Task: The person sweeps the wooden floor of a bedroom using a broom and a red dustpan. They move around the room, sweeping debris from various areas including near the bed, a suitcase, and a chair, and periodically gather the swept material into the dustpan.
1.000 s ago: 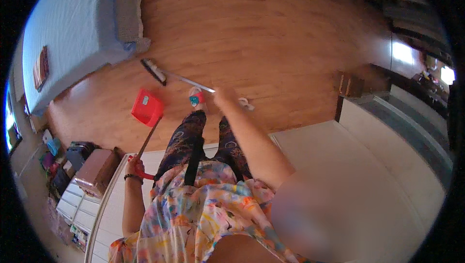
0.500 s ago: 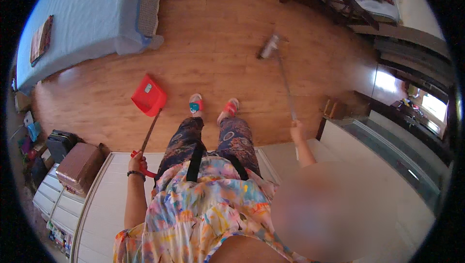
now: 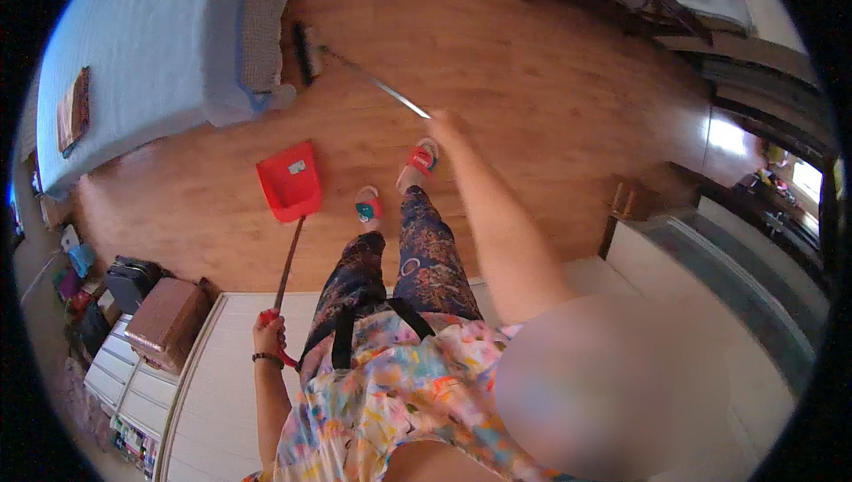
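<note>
Altogether, two hands (image 3: 269, 334) hold one dustpan (image 3: 291, 184), one broom (image 3: 311, 53).

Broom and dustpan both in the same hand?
No, the left hand grips the handle of the red dustpan, while the right hand holds the broom.

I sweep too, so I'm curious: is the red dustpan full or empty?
Looks empty: the red dustpan shows a bare red inside with a pale label; fine specks would be too small to tell.

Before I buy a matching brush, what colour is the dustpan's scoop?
The dustpan's scoop is red; it shows best in the head view.
</note>
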`<state>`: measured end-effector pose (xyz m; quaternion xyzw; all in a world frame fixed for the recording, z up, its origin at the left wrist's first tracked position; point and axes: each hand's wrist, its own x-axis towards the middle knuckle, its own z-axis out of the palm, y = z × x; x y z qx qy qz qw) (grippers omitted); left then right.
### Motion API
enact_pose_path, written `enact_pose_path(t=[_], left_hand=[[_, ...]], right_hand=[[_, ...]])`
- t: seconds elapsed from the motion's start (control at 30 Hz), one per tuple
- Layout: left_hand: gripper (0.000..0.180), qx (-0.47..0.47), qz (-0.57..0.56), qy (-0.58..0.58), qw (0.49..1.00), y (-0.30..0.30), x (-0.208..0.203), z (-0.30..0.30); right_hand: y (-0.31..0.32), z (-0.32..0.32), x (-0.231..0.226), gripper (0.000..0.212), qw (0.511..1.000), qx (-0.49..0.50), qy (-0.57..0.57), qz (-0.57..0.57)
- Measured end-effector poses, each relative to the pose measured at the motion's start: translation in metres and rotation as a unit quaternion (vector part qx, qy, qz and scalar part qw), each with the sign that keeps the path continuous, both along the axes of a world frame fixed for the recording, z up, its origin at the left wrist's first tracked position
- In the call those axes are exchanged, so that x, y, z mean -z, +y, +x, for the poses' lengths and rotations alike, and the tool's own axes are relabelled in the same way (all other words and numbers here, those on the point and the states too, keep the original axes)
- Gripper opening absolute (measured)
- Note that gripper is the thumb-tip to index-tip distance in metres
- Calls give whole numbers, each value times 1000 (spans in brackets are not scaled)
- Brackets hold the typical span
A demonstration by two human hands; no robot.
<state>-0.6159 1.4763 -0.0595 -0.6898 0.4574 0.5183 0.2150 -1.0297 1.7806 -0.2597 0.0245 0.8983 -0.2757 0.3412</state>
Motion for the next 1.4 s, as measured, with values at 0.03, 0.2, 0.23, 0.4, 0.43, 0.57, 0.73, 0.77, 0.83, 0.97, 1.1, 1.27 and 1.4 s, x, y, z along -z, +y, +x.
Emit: enact_pose_path(t=[0.03, 0.2, 0.23, 0.4, 0.43, 0.57, 0.73, 0.77, 0.83, 0.97, 1.1, 1.27, 1.4], left_hand=[[16, 21, 12, 9, 1000, -2, 1, -21], [16, -40, -1, 10, 999, 20, 5, -32], [16, -29, 7, 10, 999, 22, 7, -42], [13, 7, -5, 14, 1000, 33, 13, -75], [15, 15, 24, 17, 999, 32, 12, -86], [15, 28, -14, -18, 999, 52, 2, -105], [17, 68, -12, -18, 997, 79, -5, -147], [14, 71, -10, -8, 997, 76, -11, -156], [14, 76, -16, 6, 997, 86, -15, -162], [19, 48, 16, -1, 999, 86, -15, -175], [18, 102, 6, -6, 995, 91, -18, -201], [17, 99, 2, 10, 995, 83, -10, -216], [17, 141, 35, 22, 989, 70, 2, -241]], right_hand=[[79, 9, 41, 24, 999, 29, 23, 18], [263, 65, -52, 23, 931, 306, -163, 115], [292, 73, -59, 22, 920, 354, -123, 115], [303, 62, -77, 15, 954, 272, 10, 127], [323, 76, -55, 15, 975, 176, 64, 120], [142, -1, -66, 24, 991, 126, 26, 42], [-26, -131, -31, 23, 992, -114, 20, 51], [-48, -146, -17, 22, 995, -80, 58, 20], [-46, -179, 1, 21, 996, -68, 53, 29], [72, -185, 32, 21, 998, -40, 21, 38], [279, -75, 46, 24, 950, 294, -57, -91], [372, -32, -32, 29, 887, 426, -117, 136], [427, 15, 1, 24, 896, 422, 109, 81]])
